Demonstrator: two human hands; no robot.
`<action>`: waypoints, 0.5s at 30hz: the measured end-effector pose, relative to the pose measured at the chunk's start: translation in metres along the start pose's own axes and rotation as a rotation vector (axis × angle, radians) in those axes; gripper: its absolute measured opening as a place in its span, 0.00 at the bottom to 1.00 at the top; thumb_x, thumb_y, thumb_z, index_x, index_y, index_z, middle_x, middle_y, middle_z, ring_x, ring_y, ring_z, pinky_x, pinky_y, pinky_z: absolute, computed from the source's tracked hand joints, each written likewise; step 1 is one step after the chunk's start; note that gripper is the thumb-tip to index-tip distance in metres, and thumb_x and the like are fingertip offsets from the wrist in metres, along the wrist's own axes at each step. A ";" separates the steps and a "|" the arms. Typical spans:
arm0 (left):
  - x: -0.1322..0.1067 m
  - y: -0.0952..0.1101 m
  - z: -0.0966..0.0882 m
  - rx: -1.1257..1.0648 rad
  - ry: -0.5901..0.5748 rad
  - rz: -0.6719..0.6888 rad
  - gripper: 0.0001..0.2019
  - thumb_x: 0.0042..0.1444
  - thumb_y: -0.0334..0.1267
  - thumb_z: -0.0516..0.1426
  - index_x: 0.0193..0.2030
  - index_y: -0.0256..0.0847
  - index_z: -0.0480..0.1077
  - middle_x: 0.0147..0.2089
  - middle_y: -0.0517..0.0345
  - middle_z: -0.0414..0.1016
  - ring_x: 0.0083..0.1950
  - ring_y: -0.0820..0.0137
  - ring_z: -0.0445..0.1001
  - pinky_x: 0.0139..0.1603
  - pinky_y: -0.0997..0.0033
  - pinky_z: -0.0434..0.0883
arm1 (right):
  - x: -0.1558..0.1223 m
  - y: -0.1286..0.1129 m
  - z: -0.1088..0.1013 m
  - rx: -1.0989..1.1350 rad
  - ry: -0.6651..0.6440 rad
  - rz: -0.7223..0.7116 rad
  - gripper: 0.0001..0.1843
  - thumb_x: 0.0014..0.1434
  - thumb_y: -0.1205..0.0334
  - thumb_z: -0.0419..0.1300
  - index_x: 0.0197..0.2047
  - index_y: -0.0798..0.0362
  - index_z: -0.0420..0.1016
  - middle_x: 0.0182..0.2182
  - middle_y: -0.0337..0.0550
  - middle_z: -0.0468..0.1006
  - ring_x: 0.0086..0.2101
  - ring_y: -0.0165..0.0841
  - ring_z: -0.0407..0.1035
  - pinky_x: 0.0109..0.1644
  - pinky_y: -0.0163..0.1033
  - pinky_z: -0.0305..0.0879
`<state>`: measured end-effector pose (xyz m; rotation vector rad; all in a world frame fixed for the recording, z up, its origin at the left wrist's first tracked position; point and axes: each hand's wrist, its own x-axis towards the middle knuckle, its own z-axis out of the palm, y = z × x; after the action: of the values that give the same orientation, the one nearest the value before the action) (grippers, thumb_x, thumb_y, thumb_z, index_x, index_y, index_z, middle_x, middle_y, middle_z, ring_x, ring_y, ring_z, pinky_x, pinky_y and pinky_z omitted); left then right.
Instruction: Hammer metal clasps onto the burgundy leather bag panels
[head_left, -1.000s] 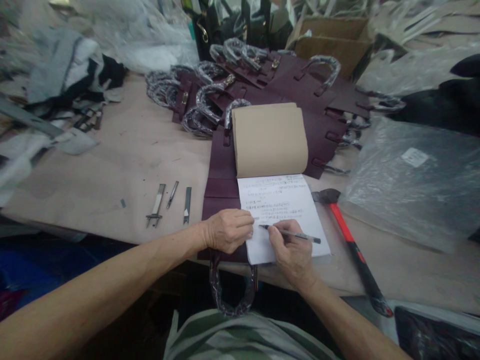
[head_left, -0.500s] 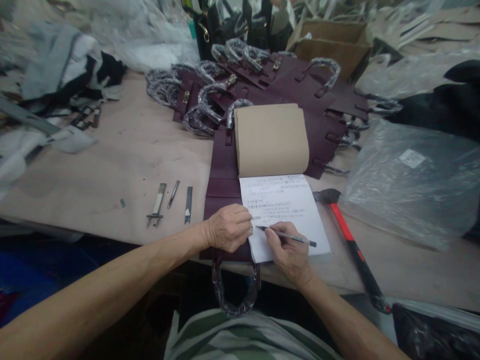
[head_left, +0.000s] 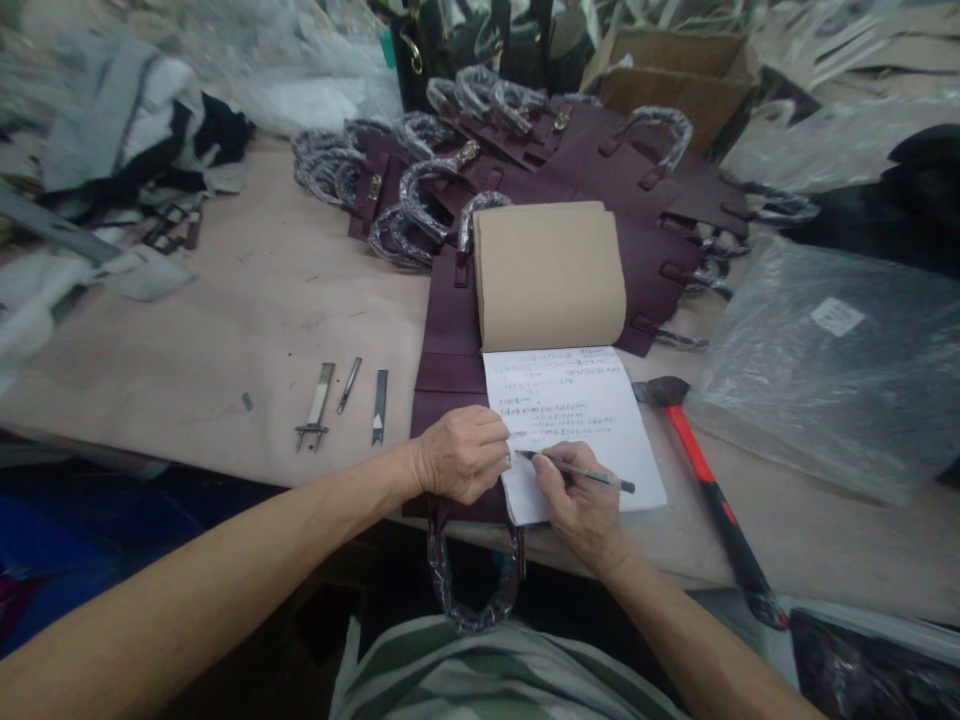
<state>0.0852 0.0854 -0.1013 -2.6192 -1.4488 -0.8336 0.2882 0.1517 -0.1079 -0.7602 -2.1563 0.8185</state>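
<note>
Notepad (head_left: 574,405) flipped open on a maroon leather panel (head_left: 450,340), near edge of the bench (head_left: 225,330).
Left to right: three small metal tools (head_left: 347,385), left hand (head_left: 461,455) in a loose fist resting on the page's left edge, right hand (head_left: 583,505) pinched shut around a pen (head_left: 581,472) with tip on paper, red-handled hammer (head_left: 705,490) just beside.

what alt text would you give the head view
The right hand holds a pen to an open notepad lying on a maroon bag panel; the left hand rests at the page's edge. A hammer lies to the right.
</note>
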 end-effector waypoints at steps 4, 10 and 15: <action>0.000 0.000 0.000 -0.006 0.011 0.001 0.11 0.61 0.34 0.50 0.27 0.39 0.67 0.29 0.53 0.70 0.33 0.65 0.68 0.36 0.63 0.68 | 0.000 0.000 0.000 -0.002 0.004 0.009 0.07 0.64 0.60 0.57 0.33 0.51 0.70 0.22 0.35 0.71 0.21 0.28 0.66 0.26 0.34 0.62; -0.001 -0.001 0.000 0.003 0.002 -0.010 0.11 0.61 0.34 0.50 0.27 0.40 0.67 0.29 0.53 0.70 0.32 0.65 0.68 0.35 0.63 0.68 | 0.000 0.002 0.001 0.012 -0.016 0.025 0.09 0.64 0.59 0.57 0.33 0.51 0.70 0.23 0.36 0.72 0.22 0.29 0.67 0.26 0.34 0.62; 0.000 0.000 0.001 -0.018 0.003 -0.001 0.11 0.60 0.34 0.51 0.27 0.40 0.67 0.28 0.52 0.70 0.33 0.65 0.68 0.36 0.62 0.68 | -0.001 0.002 0.001 0.023 0.001 0.034 0.08 0.64 0.59 0.57 0.34 0.51 0.70 0.22 0.35 0.72 0.21 0.28 0.66 0.25 0.34 0.61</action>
<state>0.0854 0.0859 -0.1024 -2.6288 -1.4485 -0.8543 0.2882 0.1521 -0.1104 -0.7874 -2.1349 0.8580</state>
